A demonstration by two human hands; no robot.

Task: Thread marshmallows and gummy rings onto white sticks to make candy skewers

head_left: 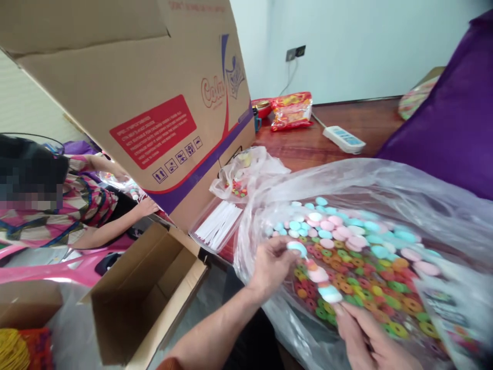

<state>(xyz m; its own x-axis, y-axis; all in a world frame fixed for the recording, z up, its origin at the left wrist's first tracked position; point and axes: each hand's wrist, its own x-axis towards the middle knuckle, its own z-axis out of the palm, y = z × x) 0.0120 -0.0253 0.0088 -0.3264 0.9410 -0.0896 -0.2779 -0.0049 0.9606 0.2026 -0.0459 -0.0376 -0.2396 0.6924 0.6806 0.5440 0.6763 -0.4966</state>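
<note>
My left hand [271,267] pinches a pale blue marshmallow [297,248] at the top of a candy skewer [319,277]. My right hand [367,334] grips the skewer's lower end, just under another blue and white marshmallow [330,294]; a pink marshmallow and small ring sweets sit between. Both hands hover over a big clear plastic bag [385,180] filled with pink and blue marshmallows [339,228] and coloured ring candies [365,288].
A large cardboard box [154,103] looms at the upper left, with a smaller open box [142,293] below it. A clear tub of white sticks [217,226] lies beside the bag. Another person [77,205] sits at the left. A power strip [344,139] and snack packet [291,110] lie on the wooden floor.
</note>
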